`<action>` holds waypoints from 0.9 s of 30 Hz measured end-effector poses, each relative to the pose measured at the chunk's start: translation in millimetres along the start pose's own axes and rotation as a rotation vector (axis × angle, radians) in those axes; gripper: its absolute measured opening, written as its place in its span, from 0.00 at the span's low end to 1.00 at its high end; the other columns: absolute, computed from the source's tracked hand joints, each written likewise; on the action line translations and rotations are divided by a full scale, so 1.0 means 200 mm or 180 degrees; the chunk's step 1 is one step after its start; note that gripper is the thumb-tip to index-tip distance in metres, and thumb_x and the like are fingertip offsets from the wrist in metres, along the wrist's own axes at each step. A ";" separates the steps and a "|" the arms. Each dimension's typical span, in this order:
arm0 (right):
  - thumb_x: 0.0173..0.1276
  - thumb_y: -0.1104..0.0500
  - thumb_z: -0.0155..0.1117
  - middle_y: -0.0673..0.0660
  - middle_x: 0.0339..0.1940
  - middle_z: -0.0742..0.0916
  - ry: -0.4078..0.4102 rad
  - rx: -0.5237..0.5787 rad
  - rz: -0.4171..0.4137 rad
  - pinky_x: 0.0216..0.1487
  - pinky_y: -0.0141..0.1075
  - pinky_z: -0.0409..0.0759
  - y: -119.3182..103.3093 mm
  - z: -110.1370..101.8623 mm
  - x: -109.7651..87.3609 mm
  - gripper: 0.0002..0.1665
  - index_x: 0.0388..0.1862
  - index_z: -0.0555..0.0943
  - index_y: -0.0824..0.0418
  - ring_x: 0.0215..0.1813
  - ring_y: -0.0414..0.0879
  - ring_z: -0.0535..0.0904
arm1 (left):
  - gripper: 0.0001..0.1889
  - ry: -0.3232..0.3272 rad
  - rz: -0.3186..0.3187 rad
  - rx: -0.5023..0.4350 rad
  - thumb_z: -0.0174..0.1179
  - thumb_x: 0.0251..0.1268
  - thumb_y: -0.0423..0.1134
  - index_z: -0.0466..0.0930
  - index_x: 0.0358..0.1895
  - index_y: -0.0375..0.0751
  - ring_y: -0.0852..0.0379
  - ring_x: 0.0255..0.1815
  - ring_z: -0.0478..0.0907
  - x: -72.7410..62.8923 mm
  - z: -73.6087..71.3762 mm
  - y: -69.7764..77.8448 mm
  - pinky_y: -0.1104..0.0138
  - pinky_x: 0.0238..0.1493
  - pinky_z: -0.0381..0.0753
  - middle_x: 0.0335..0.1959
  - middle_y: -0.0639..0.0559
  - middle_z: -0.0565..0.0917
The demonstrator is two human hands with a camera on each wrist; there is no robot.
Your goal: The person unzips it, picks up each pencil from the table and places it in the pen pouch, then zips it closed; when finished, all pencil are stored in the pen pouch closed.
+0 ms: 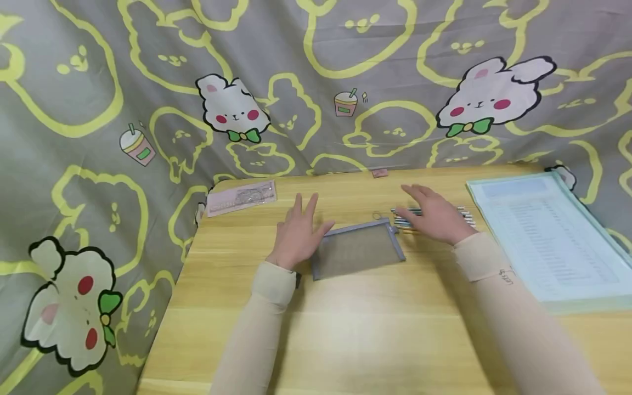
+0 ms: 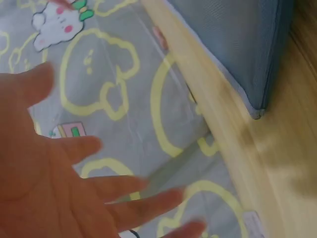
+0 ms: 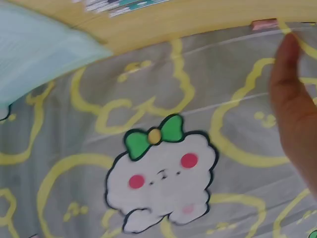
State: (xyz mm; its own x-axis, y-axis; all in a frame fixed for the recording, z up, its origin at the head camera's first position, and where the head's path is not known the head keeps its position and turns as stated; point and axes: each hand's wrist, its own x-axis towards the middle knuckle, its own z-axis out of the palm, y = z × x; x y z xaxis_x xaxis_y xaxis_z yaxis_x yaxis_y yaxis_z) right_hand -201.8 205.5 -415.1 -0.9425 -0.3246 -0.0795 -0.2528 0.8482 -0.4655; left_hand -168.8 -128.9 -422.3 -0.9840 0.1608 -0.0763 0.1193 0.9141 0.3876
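Note:
A grey mesh zip pouch with a blue-grey border lies flat on the wooden table in the head view. At its left end is my left hand, fingers spread, the thumb overlapping the pouch's upper left corner. The left wrist view shows this hand with a bare palm and the pouch off to the upper right. My right hand hovers over a bundle of pens, its fingers extended and partly hiding them. Pen ends appear at the top of the right wrist view.
A pale blue clear folder with printed sheets lies at the right. A pinkish flat packet sits at the back left, a small pink block at the back edge. Beside the pouch is a small ring. Patterned curtain hangs behind.

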 end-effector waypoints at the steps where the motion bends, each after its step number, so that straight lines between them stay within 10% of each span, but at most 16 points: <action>1: 0.81 0.33 0.51 0.75 0.83 0.64 -0.0026 0.0063 -0.0015 0.75 0.73 0.65 0.00 0.03 -0.01 0.48 0.87 0.57 0.58 0.79 0.77 0.63 | 0.43 -0.0024 -0.0047 -0.0039 0.48 0.78 0.69 0.46 0.88 0.58 0.26 0.82 0.59 -0.02 0.02 -0.01 0.27 0.72 0.65 0.88 0.35 0.48; 6: 0.81 0.46 0.59 0.75 0.75 0.75 -0.0163 0.0287 -0.0148 0.73 0.68 0.71 -0.04 0.20 -0.02 0.40 0.82 0.65 0.65 0.74 0.73 0.72 | 0.39 -0.0027 -0.0151 -0.0159 0.58 0.77 0.59 0.60 0.84 0.48 0.31 0.68 0.78 -0.12 0.12 -0.06 0.37 0.61 0.82 0.78 0.32 0.70; 16: 0.76 0.56 0.64 0.74 0.67 0.83 -0.0173 0.0102 -0.0050 0.69 0.66 0.76 -0.06 0.40 -0.03 0.33 0.75 0.73 0.68 0.68 0.71 0.79 | 0.38 -0.0320 -0.0368 -0.0786 0.69 0.71 0.43 0.64 0.81 0.41 0.33 0.68 0.78 -0.18 0.27 -0.06 0.42 0.69 0.79 0.71 0.33 0.78; 27: 0.76 0.57 0.68 0.64 0.55 0.86 0.0191 0.1798 0.0449 0.51 0.40 0.82 -0.16 0.31 0.00 0.31 0.75 0.75 0.62 0.53 0.54 0.82 | 0.37 0.0747 -0.0944 -0.2167 0.69 0.69 0.37 0.65 0.79 0.43 0.36 0.72 0.72 -0.21 0.19 -0.06 0.46 0.63 0.83 0.77 0.38 0.66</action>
State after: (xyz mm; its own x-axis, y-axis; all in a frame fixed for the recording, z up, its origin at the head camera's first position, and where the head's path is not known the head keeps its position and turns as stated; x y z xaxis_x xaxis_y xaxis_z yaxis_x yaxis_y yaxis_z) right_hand -179.7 152.2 -455.0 -0.9735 -0.1866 -0.1324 0.0161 0.5215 -0.8531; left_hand -123.5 -132.3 -459.2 -0.9734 -0.2071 -0.0979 -0.1860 0.4644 0.8659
